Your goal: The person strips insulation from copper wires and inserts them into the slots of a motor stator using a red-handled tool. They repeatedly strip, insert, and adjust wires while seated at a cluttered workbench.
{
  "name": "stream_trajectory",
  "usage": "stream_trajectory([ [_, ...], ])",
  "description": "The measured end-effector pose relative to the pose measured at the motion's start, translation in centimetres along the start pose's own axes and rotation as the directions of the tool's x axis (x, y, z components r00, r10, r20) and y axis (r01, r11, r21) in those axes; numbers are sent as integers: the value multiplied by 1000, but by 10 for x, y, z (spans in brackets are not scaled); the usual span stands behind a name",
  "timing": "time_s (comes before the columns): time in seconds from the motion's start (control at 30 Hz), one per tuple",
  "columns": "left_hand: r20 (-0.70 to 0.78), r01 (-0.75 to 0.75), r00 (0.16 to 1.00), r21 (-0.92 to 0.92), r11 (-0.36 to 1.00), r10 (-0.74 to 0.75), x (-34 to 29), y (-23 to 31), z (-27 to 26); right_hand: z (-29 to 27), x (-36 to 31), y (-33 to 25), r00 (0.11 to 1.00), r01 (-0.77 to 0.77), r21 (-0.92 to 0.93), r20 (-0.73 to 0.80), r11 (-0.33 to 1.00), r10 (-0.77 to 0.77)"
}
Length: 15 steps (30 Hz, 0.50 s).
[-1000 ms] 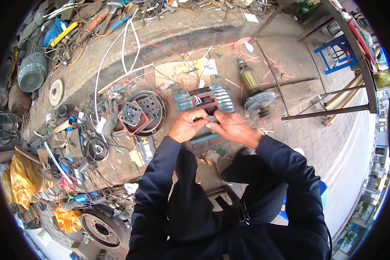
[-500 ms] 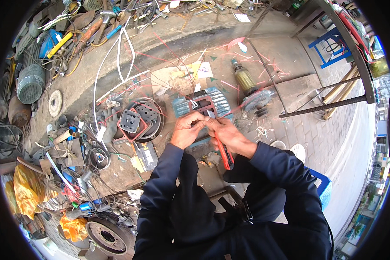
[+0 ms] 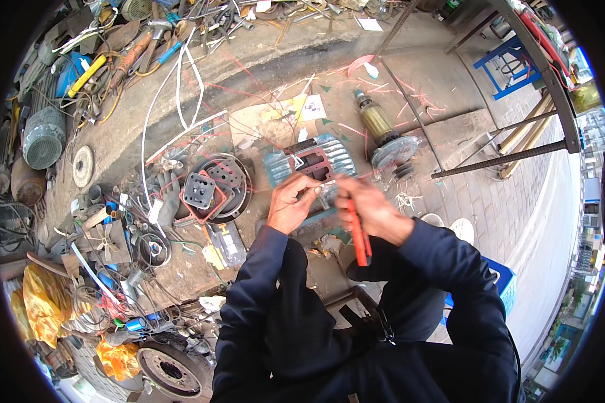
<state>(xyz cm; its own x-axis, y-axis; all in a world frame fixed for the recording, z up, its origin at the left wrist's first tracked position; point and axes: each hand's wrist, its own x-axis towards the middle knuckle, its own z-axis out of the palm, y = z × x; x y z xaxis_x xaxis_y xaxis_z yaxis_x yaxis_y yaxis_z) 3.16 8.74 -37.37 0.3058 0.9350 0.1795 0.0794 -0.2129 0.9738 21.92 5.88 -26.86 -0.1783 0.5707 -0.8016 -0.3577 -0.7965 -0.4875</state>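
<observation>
A blue finned motor housing lies on the ground in front of me with its terminal opening facing up. My left hand hovers over its near side, fingers pinched on thin wires coming from it. My right hand is just to the right, closed around red-handled pliers whose handles point back toward me. The pliers' jaws are hidden by the hand. Both hands nearly touch above the housing.
A motor rotor lies right of the housing, a round end cover with a terminal block to its left. Tools, cables and scrap crowd the left side, with a grey motor. A metal stand and a blue stool are at the right.
Both hands have lifted slightly off the housing and parted a little. The red pliers, unseen a second ago, are now in my right hand, its handles swung toward me.
</observation>
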Motion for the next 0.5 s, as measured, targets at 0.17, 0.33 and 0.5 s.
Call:
stream_trajectory([
  [0.17,-59,-44,997,21,999,45,-1,-2,6,-33,-20,6,991,132,81,1,988,-132],
  [0.33,-135,-42,990,32,999,46,-1,-1,14,-20,3,37,955,293,-226,116,929,-273],
  [0.5,-158,-38,986,71,997,49,-1,-3,18,-10,7,34,934,348,-471,100,811,-343],
])
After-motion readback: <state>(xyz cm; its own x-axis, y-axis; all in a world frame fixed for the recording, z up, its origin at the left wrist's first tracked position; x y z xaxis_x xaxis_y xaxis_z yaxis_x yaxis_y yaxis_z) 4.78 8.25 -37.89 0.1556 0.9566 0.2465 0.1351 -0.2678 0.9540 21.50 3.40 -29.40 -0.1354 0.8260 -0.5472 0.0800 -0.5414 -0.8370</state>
